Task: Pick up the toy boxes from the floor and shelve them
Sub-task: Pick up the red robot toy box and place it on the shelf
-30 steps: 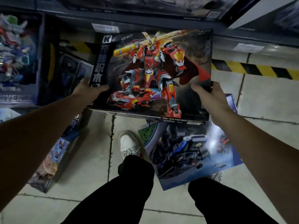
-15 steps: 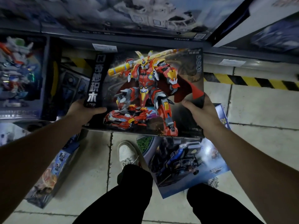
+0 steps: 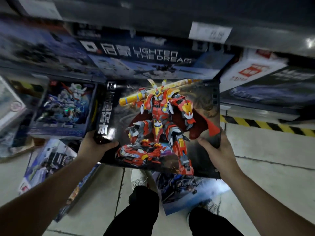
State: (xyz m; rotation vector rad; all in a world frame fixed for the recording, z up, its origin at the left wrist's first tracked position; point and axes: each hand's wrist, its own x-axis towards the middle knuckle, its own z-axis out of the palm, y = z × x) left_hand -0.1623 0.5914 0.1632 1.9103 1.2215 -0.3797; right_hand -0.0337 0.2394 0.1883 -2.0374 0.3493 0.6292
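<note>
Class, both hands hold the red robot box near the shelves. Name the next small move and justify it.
Probably push the red robot box forward, in beside the shelved blue robot box: the left hand and right hand grip its lower corners, and it is clear of the floor.

Robot box [image 3: 163, 126] centre – left hand [image 3: 92, 147] at near-left corner, right hand [image 3: 216, 150] at near-right edge. Lettered shelf box [image 3: 153, 62] behind it, side shelf box [image 3: 63, 108] left. Left floor box [image 3: 49, 160] near-left – near floor box [image 3: 184, 188] below robot box, right of shoe [image 3: 139, 178].

Dim scene, upper shelf [image 3: 153, 16] smeared by motion blur, wide-angle bending at edges, glare on floor [image 3: 219, 186].
</note>
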